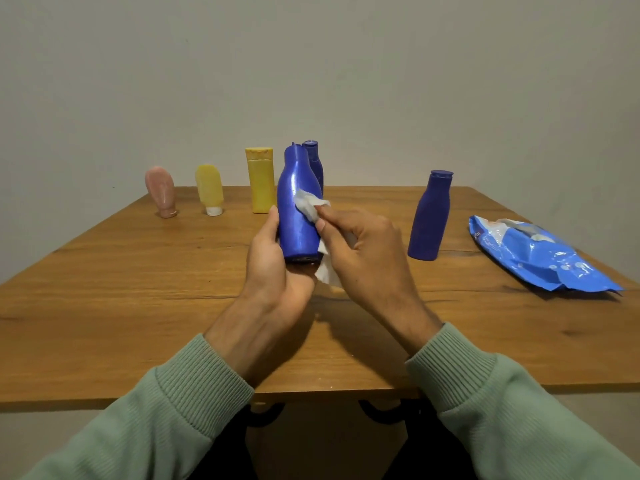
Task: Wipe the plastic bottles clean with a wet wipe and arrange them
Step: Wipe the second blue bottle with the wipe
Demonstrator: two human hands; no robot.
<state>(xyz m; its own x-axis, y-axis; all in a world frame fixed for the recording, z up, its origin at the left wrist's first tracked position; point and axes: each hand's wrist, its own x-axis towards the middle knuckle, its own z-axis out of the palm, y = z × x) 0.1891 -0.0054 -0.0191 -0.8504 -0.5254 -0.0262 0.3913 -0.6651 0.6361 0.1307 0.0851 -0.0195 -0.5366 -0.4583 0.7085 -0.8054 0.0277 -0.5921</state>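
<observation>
Green sleeves (180, 403) nearest. Left hand (273, 268) grips blue bottle (298, 220) low down, fingers curled round it, bottle upright above tabletop (138, 271) centre. Right hand (363, 251) fingers pinch wipe (309, 203), pressing it on bottle's side. Back row, standing: pink tube (161, 192), pale tube (209, 188), yellow bottle (260, 181), second blue bottle (316, 161). Third blue bottle (431, 216) stands right, near pack (533, 254).

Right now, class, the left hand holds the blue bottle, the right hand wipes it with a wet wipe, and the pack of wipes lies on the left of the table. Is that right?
No. The head view shows the pack of wipes on the right of the table, not the left. The left hand holds the blue bottle and the right hand wipes it with the wet wipe.
</observation>
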